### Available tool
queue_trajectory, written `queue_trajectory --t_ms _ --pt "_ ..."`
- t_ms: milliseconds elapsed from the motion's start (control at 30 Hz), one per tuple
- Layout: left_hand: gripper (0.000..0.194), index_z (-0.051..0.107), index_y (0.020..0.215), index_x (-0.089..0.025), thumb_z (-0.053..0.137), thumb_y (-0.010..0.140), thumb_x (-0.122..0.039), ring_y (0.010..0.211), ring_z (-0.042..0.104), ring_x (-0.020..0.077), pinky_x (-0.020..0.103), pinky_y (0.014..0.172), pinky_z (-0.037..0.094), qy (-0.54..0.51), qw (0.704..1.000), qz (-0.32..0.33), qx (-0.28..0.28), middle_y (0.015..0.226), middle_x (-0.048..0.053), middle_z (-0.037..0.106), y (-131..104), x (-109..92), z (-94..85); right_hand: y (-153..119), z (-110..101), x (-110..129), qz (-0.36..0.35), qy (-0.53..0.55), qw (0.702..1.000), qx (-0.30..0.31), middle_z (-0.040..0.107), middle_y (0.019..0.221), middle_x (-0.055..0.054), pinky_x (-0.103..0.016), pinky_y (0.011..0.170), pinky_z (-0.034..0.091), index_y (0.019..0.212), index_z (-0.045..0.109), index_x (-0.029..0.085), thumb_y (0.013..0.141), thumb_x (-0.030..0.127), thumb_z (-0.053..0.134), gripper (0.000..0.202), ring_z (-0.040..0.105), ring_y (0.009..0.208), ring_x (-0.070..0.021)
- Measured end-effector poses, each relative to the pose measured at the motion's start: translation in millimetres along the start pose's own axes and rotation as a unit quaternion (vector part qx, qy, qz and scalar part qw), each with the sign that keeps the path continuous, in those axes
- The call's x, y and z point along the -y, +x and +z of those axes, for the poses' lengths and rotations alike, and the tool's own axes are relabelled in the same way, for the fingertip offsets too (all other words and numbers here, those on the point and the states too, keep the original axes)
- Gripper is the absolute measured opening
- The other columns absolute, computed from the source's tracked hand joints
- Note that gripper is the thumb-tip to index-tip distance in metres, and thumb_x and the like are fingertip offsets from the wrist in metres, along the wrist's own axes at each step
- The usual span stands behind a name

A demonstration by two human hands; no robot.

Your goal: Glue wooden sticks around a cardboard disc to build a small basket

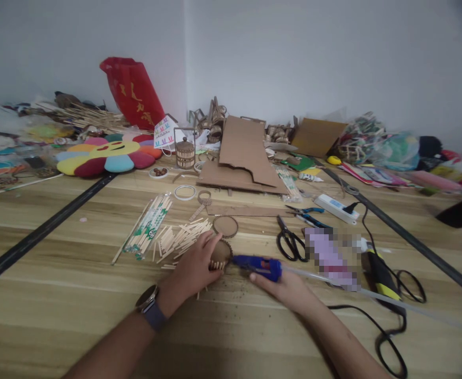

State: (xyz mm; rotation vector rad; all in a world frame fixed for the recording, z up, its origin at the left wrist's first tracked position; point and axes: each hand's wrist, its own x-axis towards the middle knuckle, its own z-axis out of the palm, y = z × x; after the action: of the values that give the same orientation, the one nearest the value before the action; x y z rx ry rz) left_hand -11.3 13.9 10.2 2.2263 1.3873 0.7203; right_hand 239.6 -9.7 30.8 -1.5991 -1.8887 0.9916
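My left hand [199,263], with a watch on the wrist, grips a small round cardboard piece [223,251] whose near edge is lined with short wooden sticks. In my right hand [280,287] is a blue hot glue gun [257,266], its nozzle at the right edge of that piece. A long clear glue stick [376,296] trails from the gun's back. Just behind lies another cardboard disc [226,226] with a dark rim. Loose short sticks [183,239] are spread beside my left hand, partly hidden by it.
Wrapped sticks [149,226] lie to the left. Black scissors [290,242], pliers [305,213], a power strip [336,209] and a black-yellow tool [381,276] with its cord lie right. Behind are cardboard sheets [242,152], a small lidded stick basket [185,152] and a flower cushion [114,152].
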Motion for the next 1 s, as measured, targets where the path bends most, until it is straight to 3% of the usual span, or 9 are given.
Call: queue_trajectory --t_ms 67,200,333,400,500,633,833,1000 --pt "0.082 0.039 0.144 -0.022 0.074 0.071 -0.011 0.142 0.041 0.0335 0.053 0.115 0.038 -0.003 1.000 0.006 -0.001 0.151 0.017 0.042 -0.2 1.4 0.4 2.6 -2.1 -0.8 0.033 0.048 0.998 -0.028 0.077 0.090 -0.007 -0.039 0.080 0.057 0.094 0.076 0.021 0.075 0.063 0.066 0.047 0.071 0.088 -0.0289" --pt "0.086 0.038 0.146 -0.025 0.079 0.071 -0.014 0.144 0.037 0.0343 0.057 0.116 0.036 -0.010 1.000 0.017 0.001 0.154 0.016 0.040 -1.5 7.0 2.3 9.9 -7.0 -2.9 0.104 0.205 0.972 -0.041 0.067 0.064 -0.003 -0.030 0.059 0.051 0.078 0.067 0.017 0.073 0.066 0.070 0.049 0.064 0.061 -0.0189" --pt "0.090 0.037 0.146 -0.028 0.083 0.070 -0.015 0.145 0.037 0.0342 0.056 0.117 0.035 0.000 0.999 0.034 0.005 0.155 0.015 0.039 -2.9 10.0 1.7 16.1 -13.4 -6.5 0.109 0.304 0.946 -0.009 0.069 0.075 -0.005 -0.028 0.064 0.051 0.082 0.064 0.017 0.063 0.058 0.082 0.049 0.065 0.067 -0.0168" --pt "0.090 0.038 0.146 -0.027 0.085 0.070 -0.017 0.144 0.038 0.0346 0.055 0.116 0.036 0.020 0.999 0.039 0.007 0.155 0.016 0.040 -3.0 9.2 0.2 17.9 -17.0 -10.8 0.095 0.265 0.960 -0.001 0.069 0.075 -0.005 -0.030 0.065 0.050 0.081 0.063 0.017 0.064 0.056 0.080 0.046 0.065 0.068 -0.0177" --pt "0.088 0.041 0.143 -0.027 0.088 0.068 -0.022 0.140 0.043 0.0360 0.056 0.113 0.039 0.057 0.997 0.050 0.000 0.150 0.016 0.045 -2.4 6.8 -1.9 19.1 -21.4 -17.4 0.081 0.110 0.989 -0.062 0.071 0.076 -0.006 -0.033 0.067 0.051 0.086 0.067 0.017 0.066 0.052 0.075 0.041 0.066 0.070 -0.0219" --pt "0.079 0.043 0.139 -0.027 0.084 0.072 -0.021 0.132 0.051 0.0349 0.054 0.107 0.045 0.076 0.996 0.043 -0.028 0.140 0.013 0.053 -2.4 4.4 -1.6 18.2 -23.7 -16.7 0.060 -0.066 0.987 -0.133 0.077 0.099 -0.011 -0.039 0.079 0.053 0.099 0.072 0.018 0.074 0.044 0.066 0.037 0.070 0.088 -0.0292" --pt "0.073 0.043 0.139 -0.025 0.073 0.075 -0.005 0.126 0.055 0.0287 0.048 0.104 0.049 0.030 0.999 0.008 -0.013 0.134 0.010 0.055 -3.0 1.4 -3.3 16.1 -21.9 -10.8 0.055 -0.158 0.976 -0.138 0.077 0.101 -0.014 -0.040 0.079 0.054 0.104 0.072 0.016 0.083 0.043 0.055 0.038 0.072 0.090 -0.0310" --pt "0.070 0.049 0.135 -0.028 0.067 0.072 -0.002 0.126 0.055 0.0283 0.050 0.107 0.047 0.017 0.998 0.040 -0.035 0.133 0.008 0.057 -3.1 -0.6 -8.9 15.9 -19.7 -15.8 0.032 -0.179 0.967 -0.177 0.075 0.102 -0.014 -0.038 0.077 0.053 0.106 0.066 0.018 0.085 0.038 0.053 0.032 0.071 0.089 -0.0294"
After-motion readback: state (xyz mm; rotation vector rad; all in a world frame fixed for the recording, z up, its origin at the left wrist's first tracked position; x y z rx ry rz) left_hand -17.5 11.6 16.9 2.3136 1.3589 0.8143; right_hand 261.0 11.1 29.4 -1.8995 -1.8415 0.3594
